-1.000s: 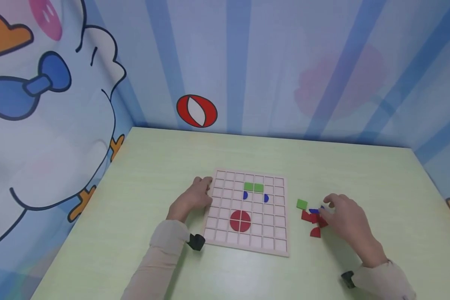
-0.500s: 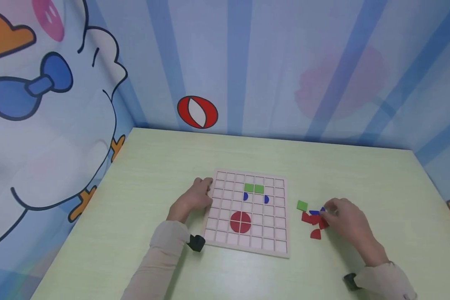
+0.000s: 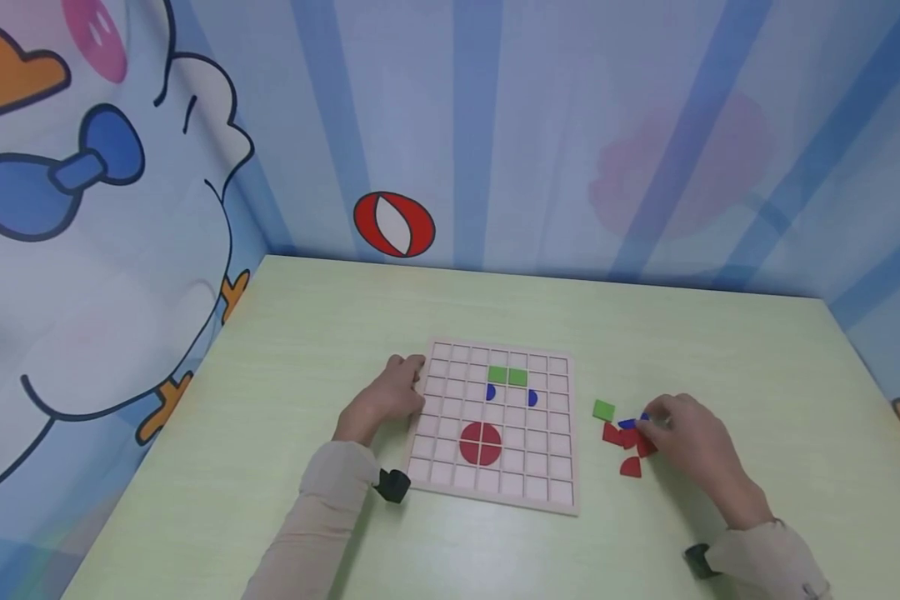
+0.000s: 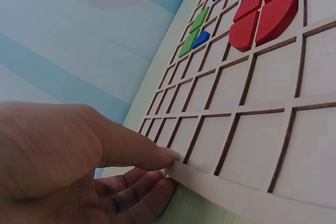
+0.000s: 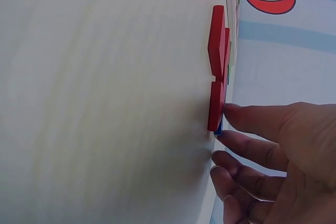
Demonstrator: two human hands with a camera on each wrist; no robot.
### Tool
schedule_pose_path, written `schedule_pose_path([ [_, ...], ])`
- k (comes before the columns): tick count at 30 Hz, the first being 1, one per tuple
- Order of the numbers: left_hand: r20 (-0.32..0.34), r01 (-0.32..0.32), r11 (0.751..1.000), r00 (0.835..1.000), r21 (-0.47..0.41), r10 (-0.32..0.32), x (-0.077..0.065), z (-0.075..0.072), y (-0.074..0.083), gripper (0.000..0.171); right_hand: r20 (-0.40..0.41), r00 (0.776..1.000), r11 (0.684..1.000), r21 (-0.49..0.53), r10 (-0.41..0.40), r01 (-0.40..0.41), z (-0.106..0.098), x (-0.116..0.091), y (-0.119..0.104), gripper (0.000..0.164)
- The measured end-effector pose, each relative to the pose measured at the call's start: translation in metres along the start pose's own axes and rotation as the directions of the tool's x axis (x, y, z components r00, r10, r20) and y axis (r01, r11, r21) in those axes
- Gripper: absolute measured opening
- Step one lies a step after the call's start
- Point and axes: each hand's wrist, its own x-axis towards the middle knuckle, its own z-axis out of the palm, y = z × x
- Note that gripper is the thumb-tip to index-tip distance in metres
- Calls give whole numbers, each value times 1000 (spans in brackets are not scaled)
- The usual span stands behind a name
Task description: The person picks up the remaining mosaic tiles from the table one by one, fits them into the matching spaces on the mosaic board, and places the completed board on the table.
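Observation:
A pale wooden grid board [image 3: 450, 471] lies on the table. My left hand [image 3: 390, 390] holds its left edge, thumb on the rim and fingers below it in the left wrist view. On the board are four-part red circle pieces [image 3: 481, 443], two green squares [image 3: 507, 377] and two blue half-round pieces [image 3: 532, 398]. My right hand [image 3: 693, 442] is at a loose pile to the right, thumb and forefinger pinching a small blue piece [image 5: 218, 128], mostly hidden by fingers and red pieces. Another blue piece [image 3: 627, 424] lies beside it.
Several red pieces [image 3: 631, 467] lie left of my right hand, with a green square [image 3: 603, 410] behind them. The light green table [image 3: 330, 308] meets a cartoon-printed wall [image 3: 525, 150] at the back.
My right hand has come down slightly onto the blue piece, closing thumb and forefinger. The neighbouring blue piece has turned a little. My left hand and the board have stayed put.

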Motion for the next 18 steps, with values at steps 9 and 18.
schedule_pose_path([
  [9,16,10,1000,1000,-10,-9,0,2,0,69,16,1000,1000,-12,14,-14,0,0,2,36],
  [18,6,11,1000,1000,-19,-10,0,1,0,69,4,1000,1000,-30,-4,4,-2,0,-1,35],
])
